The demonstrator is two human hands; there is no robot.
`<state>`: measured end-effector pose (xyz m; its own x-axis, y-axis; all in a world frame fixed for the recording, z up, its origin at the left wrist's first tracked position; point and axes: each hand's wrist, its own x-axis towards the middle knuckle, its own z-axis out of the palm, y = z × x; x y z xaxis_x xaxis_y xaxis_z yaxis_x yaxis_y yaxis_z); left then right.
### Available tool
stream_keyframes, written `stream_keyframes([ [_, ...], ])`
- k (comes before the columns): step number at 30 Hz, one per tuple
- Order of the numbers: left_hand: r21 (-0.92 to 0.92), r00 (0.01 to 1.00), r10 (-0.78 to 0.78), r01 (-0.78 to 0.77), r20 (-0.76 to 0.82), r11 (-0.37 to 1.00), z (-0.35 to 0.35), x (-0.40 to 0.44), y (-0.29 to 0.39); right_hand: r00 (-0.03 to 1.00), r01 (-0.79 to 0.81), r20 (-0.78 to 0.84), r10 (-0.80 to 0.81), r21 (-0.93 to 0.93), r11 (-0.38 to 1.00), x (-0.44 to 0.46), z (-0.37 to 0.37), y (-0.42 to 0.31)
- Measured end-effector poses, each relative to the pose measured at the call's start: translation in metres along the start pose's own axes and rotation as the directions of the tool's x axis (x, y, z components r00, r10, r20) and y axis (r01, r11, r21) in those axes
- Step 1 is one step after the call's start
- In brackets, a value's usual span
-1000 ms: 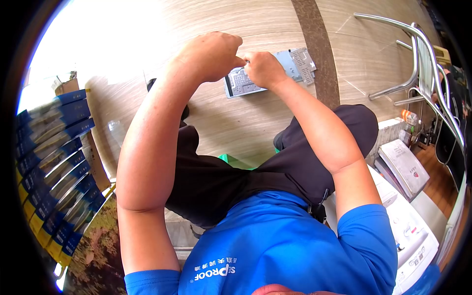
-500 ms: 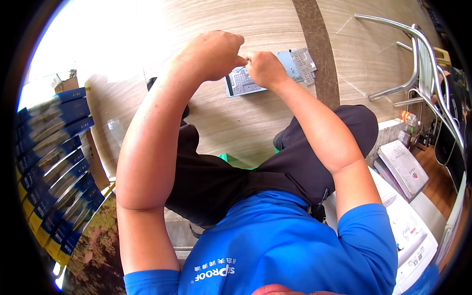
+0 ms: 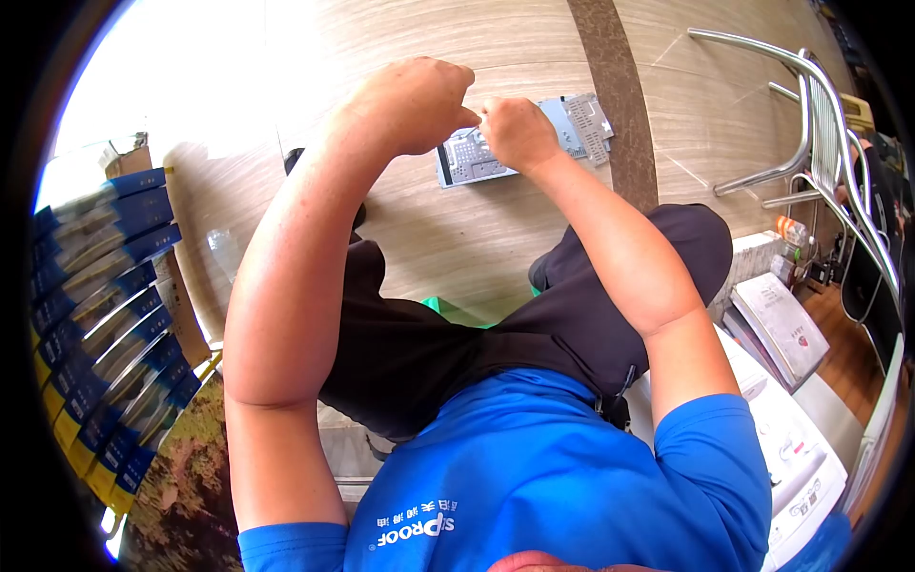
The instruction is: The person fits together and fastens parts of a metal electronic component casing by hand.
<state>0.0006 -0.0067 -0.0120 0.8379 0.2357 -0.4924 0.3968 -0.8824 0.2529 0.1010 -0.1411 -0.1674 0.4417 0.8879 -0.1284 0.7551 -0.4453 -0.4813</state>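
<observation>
My left hand [image 3: 412, 103] is held out in front, closed, with its fingertips pointing right towards the other hand. Close beside it, my right hand [image 3: 519, 133] is closed too, thumb and index finger pinched at its left side. The fingertips of both almost meet; whatever they hold is too small or hidden to make out. Below them on the floor lies a flat grey metal panel [image 3: 467, 162] with many small holes and cut-outs, partly covered by the right hand. A lighter perforated plate [image 3: 589, 124] rests at its right end.
Shelved blue and yellow packages [image 3: 105, 324] stand at the left. A metal-framed chair [image 3: 810, 124] is at the upper right. Nearer on the right are a stack of books or boxes [image 3: 782, 319], a clear bottle [image 3: 791, 229] and a white appliance-like unit [image 3: 801, 477]. A dark strip [image 3: 620, 86] crosses the tiled floor.
My right hand has shifted very slightly right, its fingertips a little farther from the left hand. The left hand and the panel have hardly moved.
</observation>
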Motion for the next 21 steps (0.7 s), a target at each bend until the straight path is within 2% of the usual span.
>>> stream_keyframes([
  [9, -0.016, 1.0, 0.003, -0.003, -0.005, 1.0, 0.0003, -0.0001, -0.0009, 1.0, 0.03, -0.008, -0.03, 0.07, 0.997, -0.0014, -0.0012, -0.0032],
  [21, -0.022, 1.0, 0.012, -0.012, -0.014, 1.0, 0.001, 0.0006, -0.0028, 0.998, 0.059, -0.022, -0.058, 0.046, 0.997, -0.0021, 0.0012, -0.0021],
])
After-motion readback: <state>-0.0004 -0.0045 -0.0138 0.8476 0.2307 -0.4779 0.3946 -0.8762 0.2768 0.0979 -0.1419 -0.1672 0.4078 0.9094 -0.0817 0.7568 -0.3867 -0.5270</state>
